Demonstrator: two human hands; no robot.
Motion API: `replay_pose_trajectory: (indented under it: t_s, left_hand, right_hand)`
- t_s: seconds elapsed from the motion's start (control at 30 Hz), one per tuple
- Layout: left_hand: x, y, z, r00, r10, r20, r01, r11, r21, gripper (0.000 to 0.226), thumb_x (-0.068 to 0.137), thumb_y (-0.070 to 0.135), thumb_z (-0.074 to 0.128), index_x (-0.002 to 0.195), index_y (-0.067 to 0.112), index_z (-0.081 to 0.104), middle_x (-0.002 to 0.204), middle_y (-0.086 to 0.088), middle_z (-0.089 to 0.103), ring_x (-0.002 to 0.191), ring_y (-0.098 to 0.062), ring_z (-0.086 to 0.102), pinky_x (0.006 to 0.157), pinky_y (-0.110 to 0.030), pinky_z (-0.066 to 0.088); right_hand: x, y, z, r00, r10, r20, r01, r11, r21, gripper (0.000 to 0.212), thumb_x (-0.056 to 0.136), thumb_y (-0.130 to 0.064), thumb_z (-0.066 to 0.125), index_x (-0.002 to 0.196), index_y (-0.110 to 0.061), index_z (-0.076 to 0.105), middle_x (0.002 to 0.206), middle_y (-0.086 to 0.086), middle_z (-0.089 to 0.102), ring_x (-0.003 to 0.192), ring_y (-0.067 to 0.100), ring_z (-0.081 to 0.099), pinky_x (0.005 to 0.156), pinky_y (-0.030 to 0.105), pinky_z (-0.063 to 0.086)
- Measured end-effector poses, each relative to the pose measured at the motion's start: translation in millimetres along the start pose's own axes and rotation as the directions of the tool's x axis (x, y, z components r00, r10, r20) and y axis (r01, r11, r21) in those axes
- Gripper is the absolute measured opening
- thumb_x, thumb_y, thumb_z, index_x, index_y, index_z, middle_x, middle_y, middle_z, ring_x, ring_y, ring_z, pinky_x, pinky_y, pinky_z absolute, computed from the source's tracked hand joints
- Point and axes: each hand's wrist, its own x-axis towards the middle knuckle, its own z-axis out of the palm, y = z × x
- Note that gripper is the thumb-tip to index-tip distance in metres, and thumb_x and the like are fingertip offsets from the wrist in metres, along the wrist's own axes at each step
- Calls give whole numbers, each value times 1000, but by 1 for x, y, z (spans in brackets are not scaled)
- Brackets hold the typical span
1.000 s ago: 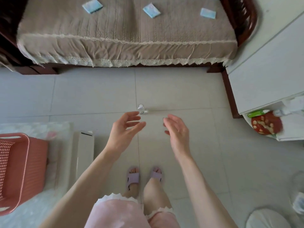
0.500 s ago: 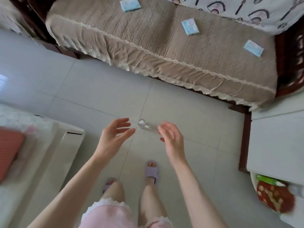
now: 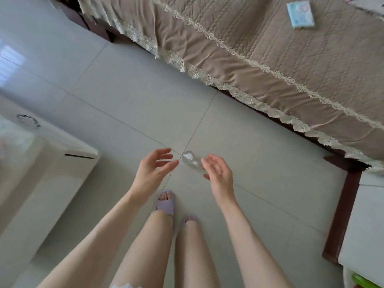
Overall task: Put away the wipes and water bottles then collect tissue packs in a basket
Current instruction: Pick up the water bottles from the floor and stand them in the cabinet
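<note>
The person had stepped in closer. The water bottle (image 3: 192,162), which a moment before lay well ahead of the hands, now sat on the floor tiles right between them. The left hand (image 3: 152,173) held nothing, its fingers loose and spread. The right hand (image 3: 218,176) hung with relaxed fingers just beside the bottle; I couldn't tell whether they touched it. The pick-up looked about to start. The basket had slipped out of sight, and only one tissue pack (image 3: 300,14) showed on the bed (image 3: 270,65). A white cabinet (image 3: 52,173) stood off to the left, and nothing seemed to block the reach.
</note>
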Motion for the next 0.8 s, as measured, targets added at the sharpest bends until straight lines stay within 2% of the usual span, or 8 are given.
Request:
replay_pose_trajectory:
  t_s: [0.17, 0.27, 0.37, 0.53, 0.63, 0.7, 0.77, 0.8]
  left_hand:
    - [81, -86, 5, 999, -26, 32, 26, 999, 30, 34, 85, 16, 70, 117, 17, 60, 108, 0, 65, 91, -8, 64, 68, -8, 48]
    - [130, -144, 13, 997, -43, 66, 40, 998, 52, 37, 85, 20, 70, 121, 18, 59, 113, 1, 64, 97, -10, 63, 69, -8, 48]
    - [172, -195, 22, 992, -53, 110, 45, 996, 74, 41, 85, 25, 70, 124, 20, 58, 115, 3, 63, 100, -9, 63, 67, -7, 47]
    - [234, -266, 37, 987, -39, 159, 26, 996, 85, 41, 86, 28, 68, 126, 23, 56, 123, 1, 59, 94, 1, 63, 68, -6, 48]
    - [262, -301, 48, 979, -48, 200, 31, 996, 84, 45, 88, 30, 65, 130, 25, 51, 130, 5, 53, 100, 5, 60, 72, -8, 48]
    - [275, -314, 54, 969, -47, 244, 27, 996, 86, 49, 89, 34, 63, 135, 27, 47, 132, 8, 54, 108, 4, 57, 81, -13, 47]
    - [285, -327, 61, 959, -57, 276, 36, 996, 80, 50, 91, 37, 59, 138, 30, 44, 122, 16, 59, 110, 7, 55, 90, -21, 46]
    - [288, -330, 65, 954, -62, 292, 40, 996, 80, 49, 92, 38, 57, 139, 30, 43, 116, 21, 60, 110, 8, 54, 90, -22, 45]
  right_hand:
    - [81, 83, 12, 1000, 10, 26, -8, 998, -65, 22, 89, -25, 66, 110, -22, 59, 97, -19, 65, 102, 11, 60, 92, 33, 47]
    - [132, 137, 11, 999, 11, 44, -6, 995, -104, 30, 89, -24, 66, 117, -20, 57, 100, -16, 64, 102, 12, 61, 86, 25, 47]
    - [176, 186, 7, 997, 10, 74, 2, 986, -168, 39, 89, -25, 67, 126, -20, 55, 115, -5, 62, 108, 14, 60, 83, 18, 46]
    - [241, 252, 6, 990, 19, 143, 19, 965, -260, 53, 86, -34, 68, 136, -27, 50, 138, -6, 52, 124, 12, 51, 105, 33, 43]
    - [270, 280, 5, 979, 33, 202, 20, 967, -253, 63, 87, -35, 67, 144, -26, 42, 147, -8, 44, 129, 6, 44, 112, 40, 38]
    - [282, 288, 4, 970, 36, 240, 27, 967, -255, 65, 88, -36, 66, 146, -27, 38, 147, -11, 42, 125, -1, 43, 112, 39, 38]
    - [293, 295, 3, 964, 44, 263, 26, 967, -254, 66, 88, -36, 65, 147, -28, 37, 141, -17, 44, 115, -11, 47, 110, 34, 40]
    - [296, 297, 2, 961, 51, 273, 19, 969, -246, 65, 88, -36, 64, 147, -28, 37, 135, -20, 47, 110, -16, 48, 108, 31, 42]
